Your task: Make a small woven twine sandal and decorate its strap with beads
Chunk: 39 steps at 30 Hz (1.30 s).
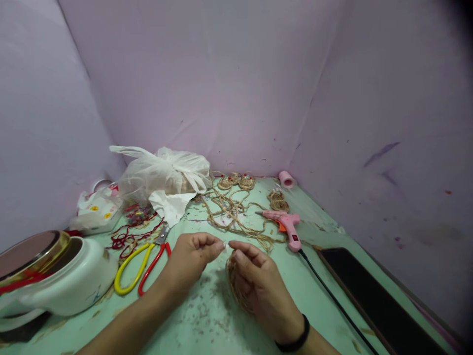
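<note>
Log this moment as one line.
left hand: pinching white bit | right hand: holding woven twine piece | scissors, glue gun: on table

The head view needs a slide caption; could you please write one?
Left hand pinching a white bit, right hand holding coiled twine, scissors and glue gun nearby.

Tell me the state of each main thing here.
Left hand: pinching a tiny white bit
Right hand: holding a coiled twine piece
Scissors: handles spread
Glue gun: on its side, corded
Plastic bag: knotted
Loose twine: tangled
Black device: screen dark
White pot: mouth partly exposed
</note>
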Available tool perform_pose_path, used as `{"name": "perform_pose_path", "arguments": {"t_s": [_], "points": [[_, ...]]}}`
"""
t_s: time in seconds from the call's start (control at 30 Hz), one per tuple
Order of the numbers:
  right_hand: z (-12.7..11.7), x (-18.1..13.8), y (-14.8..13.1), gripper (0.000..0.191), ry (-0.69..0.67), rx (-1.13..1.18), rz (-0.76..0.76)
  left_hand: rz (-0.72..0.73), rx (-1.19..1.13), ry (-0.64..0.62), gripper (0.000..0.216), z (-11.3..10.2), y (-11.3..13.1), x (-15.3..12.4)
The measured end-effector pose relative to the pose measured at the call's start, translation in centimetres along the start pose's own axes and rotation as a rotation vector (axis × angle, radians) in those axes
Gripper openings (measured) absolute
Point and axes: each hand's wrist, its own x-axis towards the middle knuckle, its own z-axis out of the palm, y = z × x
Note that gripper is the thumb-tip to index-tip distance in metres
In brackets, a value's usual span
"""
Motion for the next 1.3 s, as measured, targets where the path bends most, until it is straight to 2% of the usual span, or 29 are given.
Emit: {"name": "perform_pose_path", "arguments": {"t_s": [0.07, 0.13, 0.23, 0.37, 0.47, 0.53, 0.63, 0.73, 0.87, 1.07, 1.2, 1.3], "points": [[0.0, 0.1, -0.3, 0.02, 0.094, -0.206, -0.1, -0.074, -0.017, -0.014, 0.022, -0.1, 0.1, 0.1], [0.0, 0.2, -0.3, 0.014, 0.111, -0.299, -0.127, -0.098, -0.011, -0.05, 0.023, 0.0, -0.1, 0.0], [-0.1, 0.1, 0.2, 0.019, 0.054, -0.22, -0.043, -0.104, -0.003, -0.073, 0.024, 0.2, -0.5, 0.0], [-0.5, 0.2, 0.8, 0.026, -0.054, -0.079, 0.08, -0.208, -0.129, -0.12, 0.025, 0.0, -0.7, 0.2], [-0.7, 0.4, 0.6, 0.028, -0.022, -0.081, 0.043, -0.249, -0.238, -0.155, 0.026, -0.4, -0.6, 0.5], [-0.7, 0.5, 0.4, 0.026, 0.023, -0.161, -0.047, -0.258, -0.255, -0.162, 0.025, -0.4, -0.6, 0.6], [-0.8, 0.6, 0.3, 0.021, 0.064, -0.42, -0.216, -0.238, -0.172, -0.136, 0.024, -0.2, -0.7, 0.4], [-1.1, 0.5, 0.4, 0.012, 0.009, -0.695, -0.364, -0.194, -0.015, -0.092, 0.024, 0.2, -0.6, 0.0], [-1.5, 0.5, 0.6, 0.009, -0.046, -0.807, -0.518, -0.126, 0.096, -0.056, 0.021, 0.3, -0.3, -0.2], [-1.7, 0.8, 0.6, 0.004, -0.023, -0.749, -0.535, -0.142, 0.149, -0.144, 0.021, -0.4, -0.1, 0.0], [-1.7, 0.8, 0.6, 0.005, -0.034, -0.748, -0.511, -0.137, 0.214, -0.136, 0.021, -0.5, 0.2, 0.0], [-1.4, 0.6, 0.4, 0.004, -0.02, -0.734, -0.475, -0.056, 0.332, -0.088, 0.02, -1.0, 0.5, 0.3]]}}
